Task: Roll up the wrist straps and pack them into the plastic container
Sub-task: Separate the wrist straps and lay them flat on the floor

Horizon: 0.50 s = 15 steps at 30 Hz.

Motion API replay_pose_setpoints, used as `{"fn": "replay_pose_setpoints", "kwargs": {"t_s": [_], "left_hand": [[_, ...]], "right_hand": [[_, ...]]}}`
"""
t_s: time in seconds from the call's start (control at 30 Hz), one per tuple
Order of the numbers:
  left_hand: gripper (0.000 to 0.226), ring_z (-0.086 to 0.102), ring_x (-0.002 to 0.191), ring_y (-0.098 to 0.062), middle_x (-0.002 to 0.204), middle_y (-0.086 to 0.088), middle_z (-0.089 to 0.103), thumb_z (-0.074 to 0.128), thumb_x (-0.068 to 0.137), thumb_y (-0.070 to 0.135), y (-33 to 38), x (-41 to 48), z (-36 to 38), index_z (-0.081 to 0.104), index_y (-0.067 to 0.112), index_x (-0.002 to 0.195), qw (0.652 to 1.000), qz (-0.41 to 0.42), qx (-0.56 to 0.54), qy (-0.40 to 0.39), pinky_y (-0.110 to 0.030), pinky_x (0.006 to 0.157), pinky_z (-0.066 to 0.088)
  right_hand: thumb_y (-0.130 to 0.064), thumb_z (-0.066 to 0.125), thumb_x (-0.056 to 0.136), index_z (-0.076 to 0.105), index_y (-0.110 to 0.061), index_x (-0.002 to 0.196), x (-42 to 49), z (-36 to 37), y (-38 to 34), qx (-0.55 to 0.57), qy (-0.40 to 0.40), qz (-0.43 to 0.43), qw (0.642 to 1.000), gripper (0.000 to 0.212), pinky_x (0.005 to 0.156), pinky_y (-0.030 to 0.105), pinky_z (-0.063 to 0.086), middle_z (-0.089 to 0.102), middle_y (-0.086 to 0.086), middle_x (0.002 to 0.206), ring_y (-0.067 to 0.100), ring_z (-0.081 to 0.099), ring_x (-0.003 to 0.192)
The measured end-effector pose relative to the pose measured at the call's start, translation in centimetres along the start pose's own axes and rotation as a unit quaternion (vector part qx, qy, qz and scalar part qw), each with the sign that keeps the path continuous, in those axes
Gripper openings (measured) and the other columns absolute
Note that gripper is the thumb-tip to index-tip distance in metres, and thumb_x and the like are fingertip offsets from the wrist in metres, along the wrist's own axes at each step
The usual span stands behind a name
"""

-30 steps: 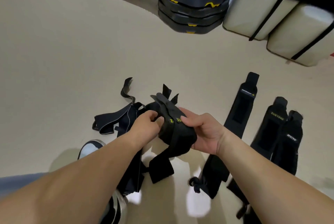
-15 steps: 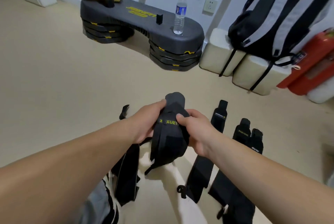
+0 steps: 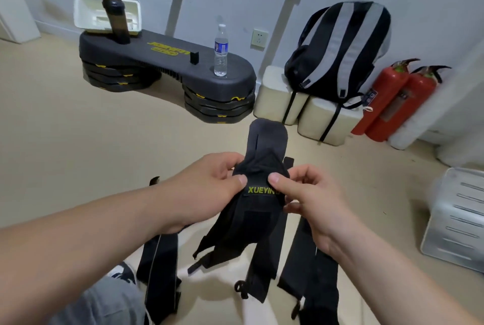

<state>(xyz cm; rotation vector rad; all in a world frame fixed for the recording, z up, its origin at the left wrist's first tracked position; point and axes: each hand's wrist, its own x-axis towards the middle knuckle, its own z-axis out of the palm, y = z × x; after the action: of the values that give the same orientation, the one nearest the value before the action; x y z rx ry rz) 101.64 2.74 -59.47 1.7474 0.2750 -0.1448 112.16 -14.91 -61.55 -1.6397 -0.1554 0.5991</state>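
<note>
Versus half a second ago: I am holding the black fabric wrist strap with yellow XUEYING lettering [image 3: 259,214] higher, at frame centre. Left hand [image 3: 207,191] and right hand [image 3: 306,199] are each pinching it. Long axis vertical, rounded end up. Four more black floor straps [image 3: 159,267] below; one grey ribbed plastic container [image 3: 455,222], right edge.

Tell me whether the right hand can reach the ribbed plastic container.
Probably yes: only bare floor lies between the right hand and the plastic container, though that hand is pinching the wrist strap.
</note>
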Motion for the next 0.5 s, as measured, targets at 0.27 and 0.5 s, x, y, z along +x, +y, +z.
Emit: {"fn": "replay_pose_setpoints", "kwargs": {"t_s": [0.27,0.5], "left_hand": [[0.020,0.060,0.061,-0.004,0.072,0.008,0.071,0.049,0.110,0.012,0.9,2.7,-1.3,0.069,0.017,0.109,0.994,0.051,0.098,-0.012,-0.018,0.059,0.048],[0.022,0.051,0.066,-0.017,0.077,-0.012,0.064,0.050,0.109,0.014,-0.6,4.7,-3.6,0.069,0.018,0.098,0.991,0.013,0.135,-0.023,-0.035,0.068,0.045]], "right_hand": [[-0.025,0.077,0.094,0.071,-0.019,0.079,2.0,-1.9,-0.9,-0.045,-0.077,-0.007,0.996,0.018,0.066,0.032,0.049,0.065,0.005,0.074,0.017,0.054,0.062],[-0.011,0.070,0.099,0.062,-0.015,0.075,3.3,-2.2,-2.1,-0.057,-0.121,-0.016,0.991,0.025,0.071,0.032,0.050,0.063,0.001,0.065,0.022,0.056,0.068]]}}
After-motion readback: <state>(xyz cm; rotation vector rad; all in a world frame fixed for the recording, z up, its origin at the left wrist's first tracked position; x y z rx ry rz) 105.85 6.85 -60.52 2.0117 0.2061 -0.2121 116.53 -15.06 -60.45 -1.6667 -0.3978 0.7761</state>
